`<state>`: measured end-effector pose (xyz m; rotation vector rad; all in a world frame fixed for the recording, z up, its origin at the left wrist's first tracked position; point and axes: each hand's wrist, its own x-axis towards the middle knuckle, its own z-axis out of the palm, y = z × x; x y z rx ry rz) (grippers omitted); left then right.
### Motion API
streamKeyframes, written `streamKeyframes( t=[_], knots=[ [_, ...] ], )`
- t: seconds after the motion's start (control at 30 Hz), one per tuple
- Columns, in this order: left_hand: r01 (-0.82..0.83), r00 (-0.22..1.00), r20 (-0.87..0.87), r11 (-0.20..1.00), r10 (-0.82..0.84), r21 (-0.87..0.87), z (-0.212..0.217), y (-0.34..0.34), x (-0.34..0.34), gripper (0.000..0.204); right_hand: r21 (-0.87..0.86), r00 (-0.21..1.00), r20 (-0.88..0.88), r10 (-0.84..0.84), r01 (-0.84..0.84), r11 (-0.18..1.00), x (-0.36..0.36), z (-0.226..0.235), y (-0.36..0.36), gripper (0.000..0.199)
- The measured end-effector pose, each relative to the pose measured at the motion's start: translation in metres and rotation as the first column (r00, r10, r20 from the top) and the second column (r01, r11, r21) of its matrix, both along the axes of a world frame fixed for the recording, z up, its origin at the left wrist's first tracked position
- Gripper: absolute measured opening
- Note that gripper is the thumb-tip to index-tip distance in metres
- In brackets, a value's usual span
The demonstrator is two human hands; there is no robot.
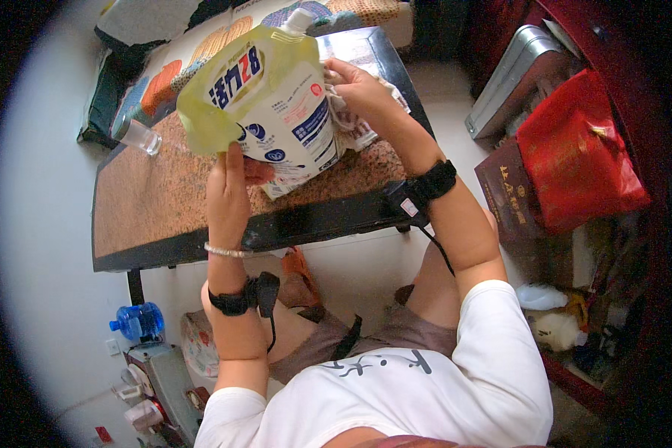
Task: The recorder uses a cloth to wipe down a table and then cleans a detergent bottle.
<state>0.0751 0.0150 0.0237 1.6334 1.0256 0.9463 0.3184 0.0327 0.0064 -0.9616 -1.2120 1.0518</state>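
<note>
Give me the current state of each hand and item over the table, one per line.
Refill pouch: yellow-green, capped, held up above the table, tilted.
Left hand: gripping the pouch's lower edge.
Right hand: pressing a white cloth against the pouch's side.
Clear bottle: lying on its side on the table.
Table: speckled top, dark rim.

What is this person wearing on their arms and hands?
Both forearms are bare below short white sleeves. Each wrist carries a black strap with a small black device and a thin black cable: left wrist, right wrist. The left also wears a pale bead bracelet.
</note>
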Motion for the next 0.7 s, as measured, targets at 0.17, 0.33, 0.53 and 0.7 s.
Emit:
streamKeyframes(
  t=[0.17, 0.33, 0.53, 0.7],
  knots=[
    [-0.235, 0.964, -0.059, 0.931, 0.261, 0.280, -0.004, 0.027, -0.002, 0.039, -0.027, 0.992, 0.121, 0.033, -0.030, 0.999, -0.002, 0.010, -0.023, 0.037],
    [-0.212, 0.977, 0.037, 0.953, 0.209, 0.216, -0.004, 0.032, -0.009, 0.039, -0.031, 0.993, 0.048, 0.107, -0.106, 0.994, -0.014, 0.009, -0.051, 0.039],
    [-0.172, 0.923, -0.216, 0.843, 0.319, 0.510, -0.017, 0.033, 0.007, 0.039, 0.117, 0.935, 0.354, 0.009, -0.054, 0.992, -0.029, 0.013, -0.079, 0.046],
    [-0.209, 0.970, -0.055, 0.929, 0.236, 0.307, -0.022, 0.043, 0.007, 0.043, 0.133, 0.937, 0.349, 0.035, -0.086, 0.987, -0.036, 0.012, -0.082, 0.047]
  ],
)
